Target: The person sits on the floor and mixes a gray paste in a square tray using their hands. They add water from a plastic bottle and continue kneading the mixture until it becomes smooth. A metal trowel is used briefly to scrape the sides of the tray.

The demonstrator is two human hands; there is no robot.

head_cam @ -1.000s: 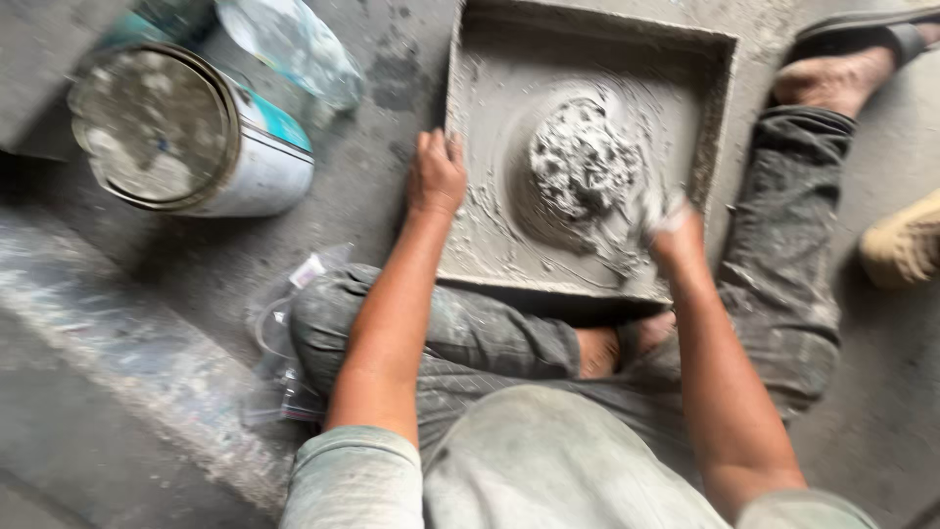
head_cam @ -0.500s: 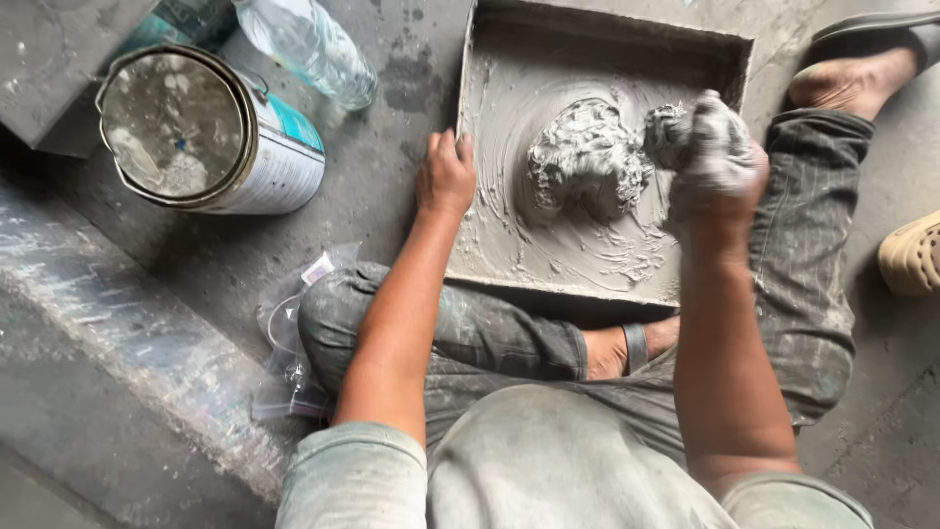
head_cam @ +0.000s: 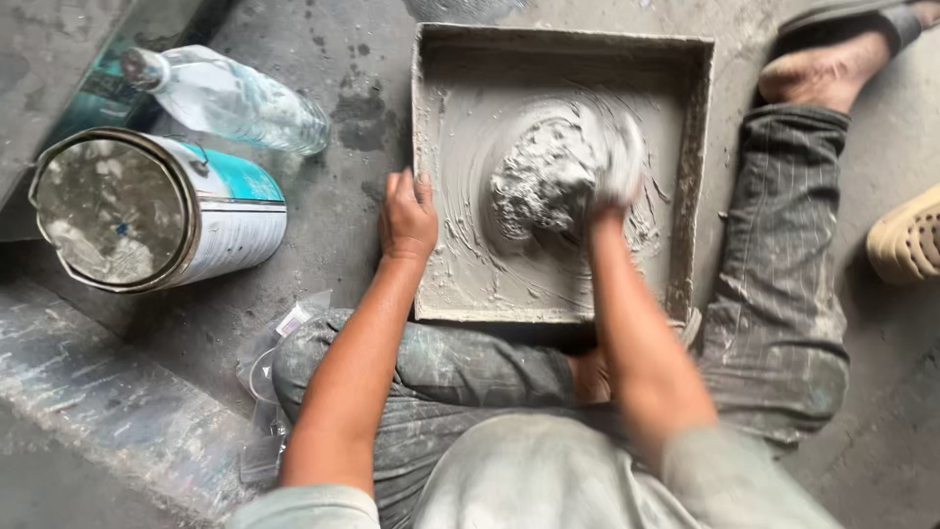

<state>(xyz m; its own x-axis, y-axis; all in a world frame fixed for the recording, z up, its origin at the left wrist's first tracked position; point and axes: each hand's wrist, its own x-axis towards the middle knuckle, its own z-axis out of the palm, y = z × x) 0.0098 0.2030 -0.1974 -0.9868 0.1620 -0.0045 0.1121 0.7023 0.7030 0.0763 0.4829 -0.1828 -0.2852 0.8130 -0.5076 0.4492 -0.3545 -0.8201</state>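
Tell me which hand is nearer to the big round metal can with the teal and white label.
Left. The left hand grips the square grey tray's left rim, across bare floor from the can. The right hand is farther, pressing the wet grey lump inside the tray.

1. We count one square tray [head_cam: 697, 176], grey with wet mix.
2. One lump of grey paste [head_cam: 539, 186] sits in it.
3. Two hands are at work: the left hand [head_cam: 407, 217] and the right hand [head_cam: 617, 165].
4. One paint can [head_cam: 157, 211].
5. One clear plastic bottle [head_cam: 235, 98].
6. One crumpled plastic bag [head_cam: 262, 364].
7. One bare foot [head_cam: 822, 76], and one tan shoe [head_cam: 906, 240].
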